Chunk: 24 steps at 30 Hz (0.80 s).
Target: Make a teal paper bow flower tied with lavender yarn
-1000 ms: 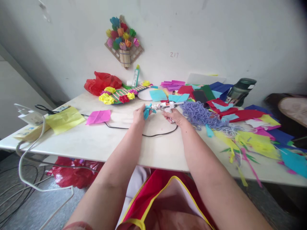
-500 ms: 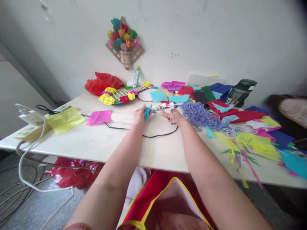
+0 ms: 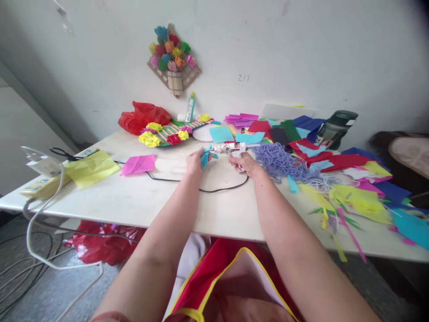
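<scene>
My left hand (image 3: 194, 161) is closed on a gathered blue paper flower (image 3: 205, 157), its petals fanning out beyond the fingertips. In my right hand (image 3: 244, 164) is a white glue gun (image 3: 241, 151), gripped by its handle with the nozzle end pointing left toward the flower. The nozzle end looks speckled, and I cannot tell whether it touches the petals. A black cord (image 3: 217, 191) loops over the table below both hands. Just to the right of the glue gun lies a tangled heap of purple yarn (image 3: 278, 160).
A decorated green piece with paper flowers (image 3: 167, 134) and red crumpled paper (image 3: 144, 117) lie at the back left. Left are pink paper (image 3: 138, 165), yellow paper (image 3: 92, 168) and a power strip (image 3: 45, 185). A dark bottle (image 3: 337, 129) stands beyond scattered coloured sheets (image 3: 363, 203).
The glue gun in my right hand has shifted very slightly to the right. My left hand still holds the blue flower in nearly the same place.
</scene>
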### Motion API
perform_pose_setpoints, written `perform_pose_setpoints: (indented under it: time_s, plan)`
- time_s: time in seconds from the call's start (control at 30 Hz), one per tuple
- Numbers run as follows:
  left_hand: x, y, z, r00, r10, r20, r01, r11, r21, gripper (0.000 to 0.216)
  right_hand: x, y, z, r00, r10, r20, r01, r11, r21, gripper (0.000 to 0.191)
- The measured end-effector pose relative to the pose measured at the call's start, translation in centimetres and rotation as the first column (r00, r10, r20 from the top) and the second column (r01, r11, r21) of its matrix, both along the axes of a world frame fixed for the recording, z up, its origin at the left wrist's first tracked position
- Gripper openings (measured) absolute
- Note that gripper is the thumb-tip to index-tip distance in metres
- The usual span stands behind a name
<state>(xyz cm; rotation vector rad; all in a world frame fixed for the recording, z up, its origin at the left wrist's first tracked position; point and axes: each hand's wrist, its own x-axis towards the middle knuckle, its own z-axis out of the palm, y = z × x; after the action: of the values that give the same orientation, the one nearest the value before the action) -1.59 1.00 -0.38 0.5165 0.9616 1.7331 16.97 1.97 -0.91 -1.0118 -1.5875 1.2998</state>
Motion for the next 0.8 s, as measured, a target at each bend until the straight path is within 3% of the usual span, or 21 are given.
perform_pose_setpoints:
  time_s: [0.5, 0.8]
  plan:
    - [-0.13, 0.13, -0.07, 1.0, 0.0, 0.001, 0.0, 1.0, 0.004, 0.014, -0.18, -0.78, 0.85, 1.0, 0.008, -0.005, -0.009, 1.0, -0.022, 0.04]
    - [-0.09, 0.13, 0.02, 1.0, 0.003, 0.006, -0.003, 1.0, -0.005, 0.013, -0.2, -0.16, 0.24, 0.999, 0.023, 0.045, -0.025, 0.999, 0.034, 0.039]
